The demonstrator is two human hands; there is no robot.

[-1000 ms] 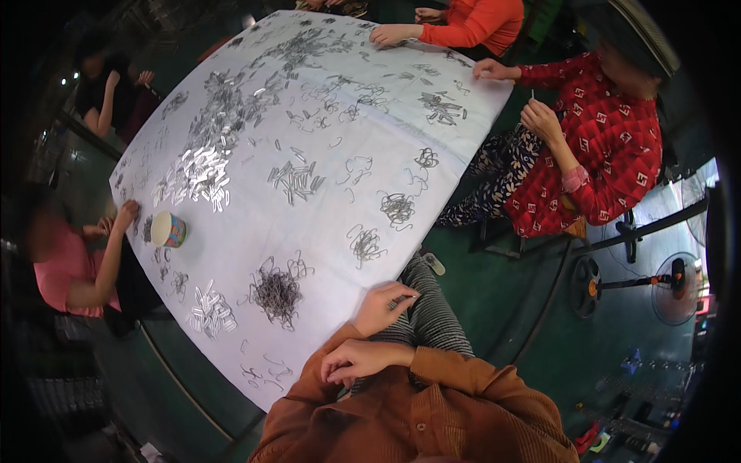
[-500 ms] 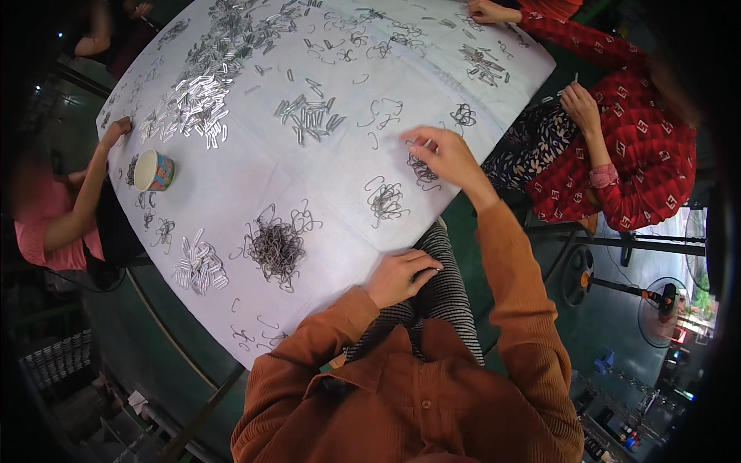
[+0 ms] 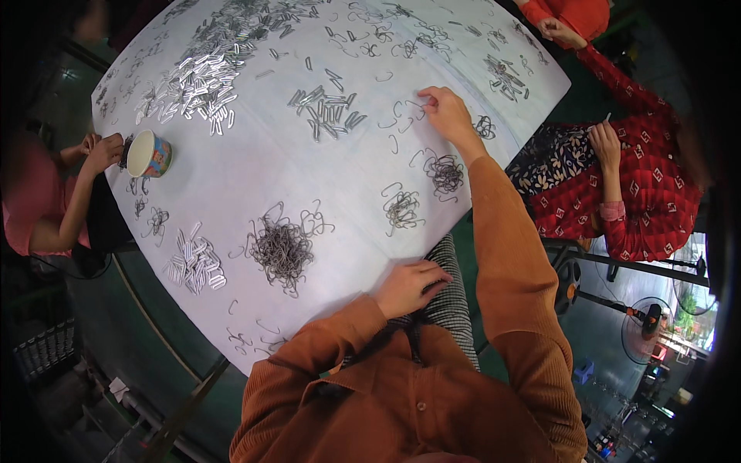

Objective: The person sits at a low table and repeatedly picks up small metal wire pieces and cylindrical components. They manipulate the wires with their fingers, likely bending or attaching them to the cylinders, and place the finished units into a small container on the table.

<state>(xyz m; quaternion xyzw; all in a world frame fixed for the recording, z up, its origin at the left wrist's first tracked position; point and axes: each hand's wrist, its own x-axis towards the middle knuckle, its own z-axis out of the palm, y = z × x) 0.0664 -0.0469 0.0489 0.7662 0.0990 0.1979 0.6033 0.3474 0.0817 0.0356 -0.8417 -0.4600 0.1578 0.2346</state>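
One white desk (image 3: 224,181) fills most of the view. Three co-workers show around it: one in patterned red (image 3: 656,189) to the right, one in pink (image 3: 42,224) to the left, one in orange (image 3: 573,17) at far right. On the far left spreads the silver heap (image 3: 207,85); near centre sits the dark hook heap (image 3: 284,247). The right hand (image 3: 446,114) reaches over the right half, thumb and fingertips drawn together at loose hooks (image 3: 397,109); whether they pinch one is too small to see. The left hand (image 3: 411,290) rests half curled at the near edge, any contents hidden. Smaller come the mid-desk strips (image 3: 328,109), the near-left strips (image 3: 194,264), the cup (image 3: 149,154) at left and two small hook heaps (image 3: 446,174) at right. The work looks partway: most pieces lie grouped by kind, while single hooks, also at near left, lie outside any heap.
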